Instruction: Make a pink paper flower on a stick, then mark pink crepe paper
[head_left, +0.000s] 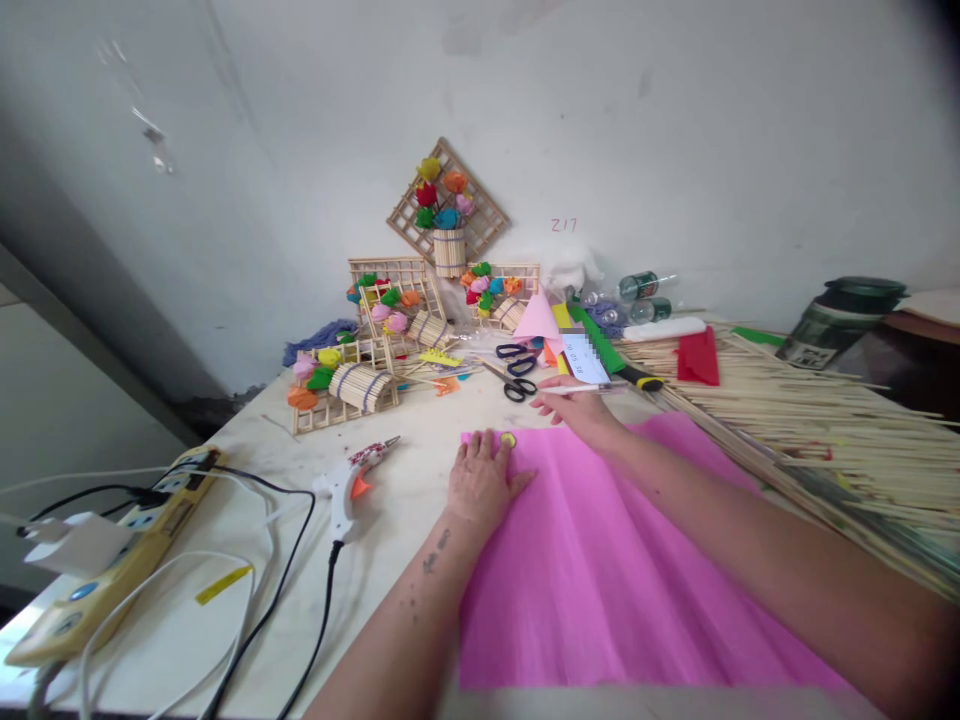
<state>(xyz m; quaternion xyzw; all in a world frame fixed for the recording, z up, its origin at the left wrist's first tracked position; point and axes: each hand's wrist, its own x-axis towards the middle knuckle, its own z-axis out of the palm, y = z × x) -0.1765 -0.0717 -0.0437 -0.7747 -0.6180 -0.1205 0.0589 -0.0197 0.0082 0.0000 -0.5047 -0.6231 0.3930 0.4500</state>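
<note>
My left hand (480, 477) lies flat with its fingers stretched on the upper left corner of a sheet of pink crepe paper (570, 570). A small yellow round piece (508, 440) sits by its fingertips at the paper's top edge. Beyond that edge, my right hand (574, 402) has a slim white pen (592, 389) between its fingers. Just left of this hand lie black-handled scissors (519, 388). A phone-like panel showing digits (585, 357) is right behind it.
Left are a glue gun (343, 500) and a power strip (142, 540) with trailing cables. Bamboo lattices with paper flowers (345, 385) stand at the back, one lattice (448, 215) against the wall. Bamboo sticks (840, 440) and a dark flask (844, 320) occupy the right.
</note>
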